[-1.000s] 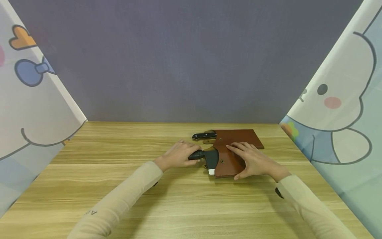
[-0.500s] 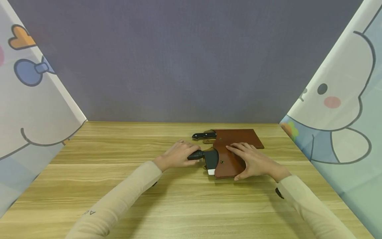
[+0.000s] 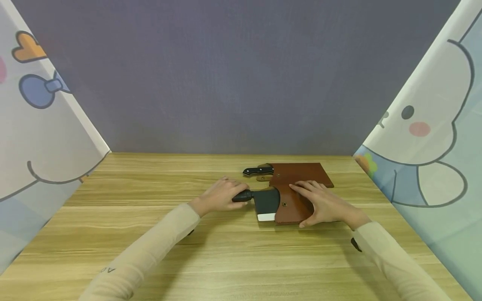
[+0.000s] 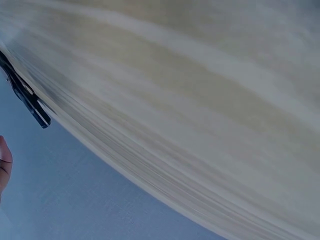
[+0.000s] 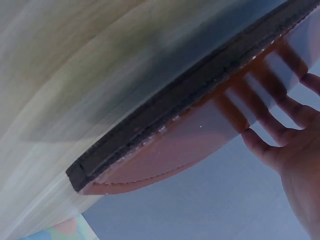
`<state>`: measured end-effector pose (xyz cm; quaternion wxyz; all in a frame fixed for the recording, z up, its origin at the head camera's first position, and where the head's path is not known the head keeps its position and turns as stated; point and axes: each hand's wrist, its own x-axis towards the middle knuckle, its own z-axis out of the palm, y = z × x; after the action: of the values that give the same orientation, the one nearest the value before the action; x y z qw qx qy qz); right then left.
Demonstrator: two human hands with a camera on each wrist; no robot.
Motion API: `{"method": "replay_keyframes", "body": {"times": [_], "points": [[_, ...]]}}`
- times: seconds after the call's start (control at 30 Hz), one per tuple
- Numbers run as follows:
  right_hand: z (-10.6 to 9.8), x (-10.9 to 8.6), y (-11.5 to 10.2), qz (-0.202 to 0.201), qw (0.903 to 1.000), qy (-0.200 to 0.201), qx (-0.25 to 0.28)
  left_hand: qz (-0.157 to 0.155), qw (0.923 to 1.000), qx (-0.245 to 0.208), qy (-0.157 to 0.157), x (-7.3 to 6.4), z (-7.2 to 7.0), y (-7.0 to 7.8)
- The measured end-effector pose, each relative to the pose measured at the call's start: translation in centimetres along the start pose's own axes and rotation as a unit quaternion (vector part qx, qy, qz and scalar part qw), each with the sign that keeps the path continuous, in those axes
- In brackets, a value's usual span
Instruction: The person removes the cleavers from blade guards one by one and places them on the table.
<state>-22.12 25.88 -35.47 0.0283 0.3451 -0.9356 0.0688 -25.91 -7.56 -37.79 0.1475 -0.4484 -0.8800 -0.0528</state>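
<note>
My left hand [image 3: 220,196] grips the black handle [image 3: 242,195] of a cleaver, whose dark blade [image 3: 265,200] has a pale lower edge. Part of that blade shows at the mouth of a brown leather sheath [image 3: 291,211]; the rest is hidden inside. Lying over the sheath with fingers spread is my right hand [image 3: 325,202], its thumb by the near edge. In the right wrist view, the fingertips [image 5: 245,135] touch the glossy top of the leather [image 5: 165,155]. Only a bit of the left hand [image 4: 4,162] shows in the left wrist view.
Just behind lies a second brown sheath [image 3: 301,171], with a black riveted knife handle [image 3: 257,171] sticking out on the left and a snap strap [image 3: 263,178] beside it. The wooden table [image 3: 150,179] ends at a grey wall [image 3: 226,83]. Printed cartoon cloths hang on both sides.
My left hand has drawn the cleaver a little to the left, so more blade shows outside the sheath. The sheath and right hand have shifted slightly right.
</note>
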Motion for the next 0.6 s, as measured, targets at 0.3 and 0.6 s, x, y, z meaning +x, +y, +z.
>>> {"method": "replay_keyframes", "body": {"times": [0.3,0.6], "points": [[0.01,-0.06,0.23,-0.001,1.0000,0.003,-0.005,-0.002,1.0000,-0.004,-0.004,-0.39,-0.35,-0.12],[0.03,-0.10,0.42,0.000,1.0000,0.001,-0.007,-0.002,1.0000,-0.009,-0.003,-0.91,-0.54,-0.43]]}}
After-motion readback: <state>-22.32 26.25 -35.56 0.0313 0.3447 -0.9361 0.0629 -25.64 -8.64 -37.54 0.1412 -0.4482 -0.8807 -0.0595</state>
